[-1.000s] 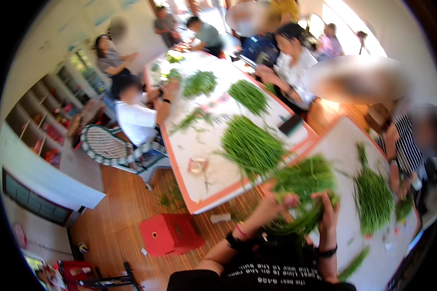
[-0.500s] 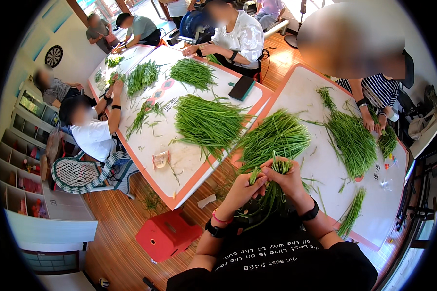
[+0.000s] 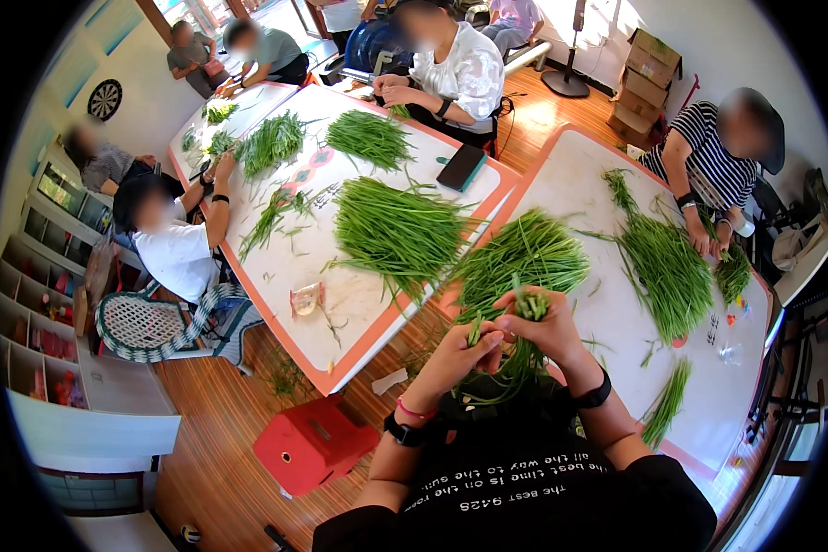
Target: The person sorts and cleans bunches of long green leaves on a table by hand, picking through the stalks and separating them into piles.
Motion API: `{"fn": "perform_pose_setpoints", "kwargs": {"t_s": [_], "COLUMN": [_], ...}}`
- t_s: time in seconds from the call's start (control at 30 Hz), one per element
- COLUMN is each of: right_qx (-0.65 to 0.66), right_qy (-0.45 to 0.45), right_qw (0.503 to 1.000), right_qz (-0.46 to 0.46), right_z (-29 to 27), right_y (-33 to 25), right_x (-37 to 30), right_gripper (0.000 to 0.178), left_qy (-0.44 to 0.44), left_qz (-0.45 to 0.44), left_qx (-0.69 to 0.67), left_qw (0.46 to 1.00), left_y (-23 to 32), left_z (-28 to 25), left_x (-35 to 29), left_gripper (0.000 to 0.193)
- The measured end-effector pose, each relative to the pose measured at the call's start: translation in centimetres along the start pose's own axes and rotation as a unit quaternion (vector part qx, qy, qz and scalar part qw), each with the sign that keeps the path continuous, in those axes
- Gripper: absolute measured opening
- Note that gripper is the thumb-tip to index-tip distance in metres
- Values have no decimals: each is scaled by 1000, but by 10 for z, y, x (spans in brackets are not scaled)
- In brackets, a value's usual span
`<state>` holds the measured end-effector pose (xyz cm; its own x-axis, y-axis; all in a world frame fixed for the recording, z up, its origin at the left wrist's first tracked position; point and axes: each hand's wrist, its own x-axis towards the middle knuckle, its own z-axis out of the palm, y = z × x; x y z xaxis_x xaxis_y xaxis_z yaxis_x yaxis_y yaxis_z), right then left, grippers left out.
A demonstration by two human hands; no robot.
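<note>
Bunch of greens (image 3: 532,304), ends above R hand (image 3: 545,334) clamped on it, L hand (image 3: 465,354) w/ stalks (image 3: 475,328) gripped, alongside

Compared with a second ago, your left hand (image 3: 465,356) and right hand (image 3: 546,329) come together from wider apart. The loose leaves that spread between them are now gathered: the right grips an upright bunch of green stalks (image 3: 532,305), the left a few stalks (image 3: 475,329). Your view turns, so the tables (image 3: 317,369) sit further left, and the blur clears. The dartboard (image 3: 105,99) comes into sight. The stacked boxes (image 3: 646,85) and striped-shirted co-worker (image 3: 718,152) show more fully than half a second ago.
</note>
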<state>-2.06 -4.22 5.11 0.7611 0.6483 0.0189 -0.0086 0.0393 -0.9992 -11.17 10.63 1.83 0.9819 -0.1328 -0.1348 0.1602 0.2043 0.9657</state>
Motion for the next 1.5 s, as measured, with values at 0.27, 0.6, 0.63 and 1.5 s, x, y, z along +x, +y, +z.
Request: {"fn": "perform_pose_setpoints", "kwargs": {"t_s": [0.27, 0.6, 0.63, 1.5], "right_qx": [11, 55, 80, 81], "right_qy": [-67, 4, 4, 68], "right_qw": [996, 998, 996, 994], "right_qz": [51, 22, 33, -23], "right_z": [5, 0, 1, 11], "right_y": [0, 14, 14, 26], "right_x": [2, 2, 1, -8], "right_gripper": [12, 9, 9, 8], "left_qy": [-31, 71, 60, 161], "left_qz": [-24, 29, 37, 97], "left_qx": [31, -39, -34, 107], "left_qw": [999, 996, 997, 976], "left_y": [2, 12, 11, 7], "left_z": [0, 6, 3, 22], "left_x": [-5, -9, -9, -10], "left_gripper": [16, 19, 20, 35]}}
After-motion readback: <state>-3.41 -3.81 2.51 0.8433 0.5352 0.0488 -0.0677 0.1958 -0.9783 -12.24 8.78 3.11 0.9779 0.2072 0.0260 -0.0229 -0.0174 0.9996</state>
